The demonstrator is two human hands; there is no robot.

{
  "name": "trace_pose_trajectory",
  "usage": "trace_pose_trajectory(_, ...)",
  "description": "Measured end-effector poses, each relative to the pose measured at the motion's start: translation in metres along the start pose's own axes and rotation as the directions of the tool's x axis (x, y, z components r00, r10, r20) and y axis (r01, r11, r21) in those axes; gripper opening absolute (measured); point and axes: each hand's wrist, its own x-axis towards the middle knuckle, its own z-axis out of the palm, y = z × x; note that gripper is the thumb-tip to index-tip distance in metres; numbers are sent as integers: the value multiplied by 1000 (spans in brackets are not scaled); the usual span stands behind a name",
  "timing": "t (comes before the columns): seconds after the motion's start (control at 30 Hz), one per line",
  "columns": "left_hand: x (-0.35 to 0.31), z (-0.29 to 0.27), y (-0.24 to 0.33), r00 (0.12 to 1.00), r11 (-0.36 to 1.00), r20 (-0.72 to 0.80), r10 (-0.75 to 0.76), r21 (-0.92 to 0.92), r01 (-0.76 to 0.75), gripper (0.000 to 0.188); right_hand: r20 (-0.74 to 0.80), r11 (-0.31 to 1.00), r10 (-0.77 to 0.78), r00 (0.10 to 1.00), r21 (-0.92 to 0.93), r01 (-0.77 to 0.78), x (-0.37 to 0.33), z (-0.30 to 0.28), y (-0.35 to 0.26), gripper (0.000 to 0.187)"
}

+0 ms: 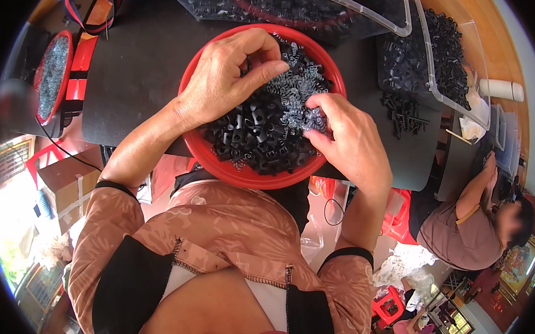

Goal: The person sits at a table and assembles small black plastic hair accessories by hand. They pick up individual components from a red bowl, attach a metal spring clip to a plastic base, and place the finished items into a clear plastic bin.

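A red round basin [340, 71] stands before me on the dark table, holding many small black plastic pieces [251, 133] with a heap of small silvery coil springs [293, 86] over them. Above its left part, my left hand [236, 68] is curled, thumb drawn toward the bent fingers. Something dark shows inside that curl, but I cannot make out what it is. At the basin's right side my right hand [356, 141] has thumb and fingertips closed around a clump of the springs, low against the heap.
Beyond the basin is a clear plastic bin [372, 12] of black parts; another clear bin [433, 73] stands right. Loose black pieces [406, 117] lie beside it. At far left is a red basin of springs [54, 74]. A co-worker [473, 229] sits right.
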Motion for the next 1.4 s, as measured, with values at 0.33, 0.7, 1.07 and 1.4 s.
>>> trace_pose_trajectory(0.33, -5, 2, 2, 974, 996, 208, 89, -22, -87, 49, -213, 957, -42, 976, 273, 101, 18, 3, -10, 39)
trace_pose_trajectory(0.7, -2, 2, -3, 981, 980, 191, 18, -200, 21, 34, -391, 952, 10, 920, 284, 111, 38, 15, -22, 36)
trace_pose_trajectory(1.07, -1, -1, -1, 963, 964, 249, -103, -215, 158, 28, -448, 948, -12, 894, 278, 152, 38, 20, -13, 23)
trace_pose_trajectory(1.4, -5, 6, 0, 995, 956, 54, -79, -279, 91, 18, -421, 810, 177, 890, 576, 111, 47, 33, -15, 19)
